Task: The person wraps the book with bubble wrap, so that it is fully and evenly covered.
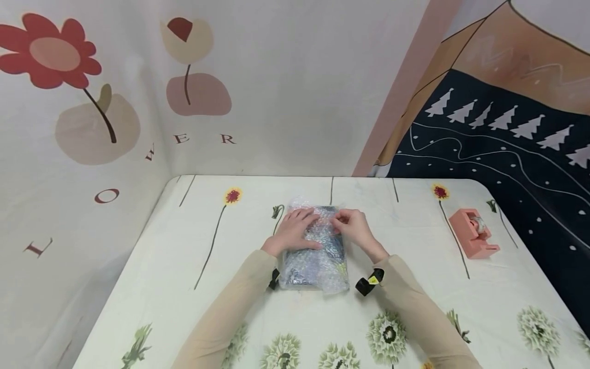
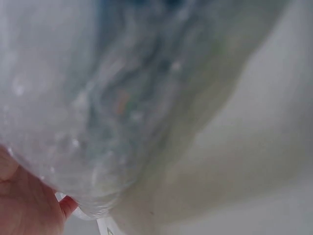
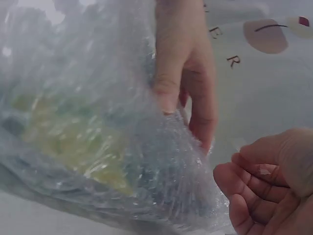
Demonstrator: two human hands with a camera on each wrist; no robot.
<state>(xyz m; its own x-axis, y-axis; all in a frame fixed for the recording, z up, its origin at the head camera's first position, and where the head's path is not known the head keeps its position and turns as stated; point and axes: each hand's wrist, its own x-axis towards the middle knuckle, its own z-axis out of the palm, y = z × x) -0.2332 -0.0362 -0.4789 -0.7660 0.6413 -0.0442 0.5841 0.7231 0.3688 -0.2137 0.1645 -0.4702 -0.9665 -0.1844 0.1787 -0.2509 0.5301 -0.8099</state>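
Observation:
A flat item wrapped in bubble wrap [image 1: 310, 269] lies on the table, with blue and yellow showing through the clear plastic. My left hand [image 1: 296, 229] rests on its upper left part, fingers spread and thumb pointing right. In the right wrist view, that left hand [image 3: 188, 73] presses the wrap near one end. My right hand [image 1: 355, 228] is over the upper right edge of the package. Its thumb and index finger pinch a small clear strip [image 3: 238, 144], which looks like tape. The left wrist view is blurred and mostly filled by the bubble wrap [image 2: 58, 122].
A pink tape dispenser [image 1: 471, 236] with a roll in it stands at the right side of the table. The tablecloth [image 1: 175, 318] has printed flowers. Behind the table hangs a patterned curtain [image 1: 295, 102]. A black wrist camera [image 1: 369, 282] is strapped to the right wrist.

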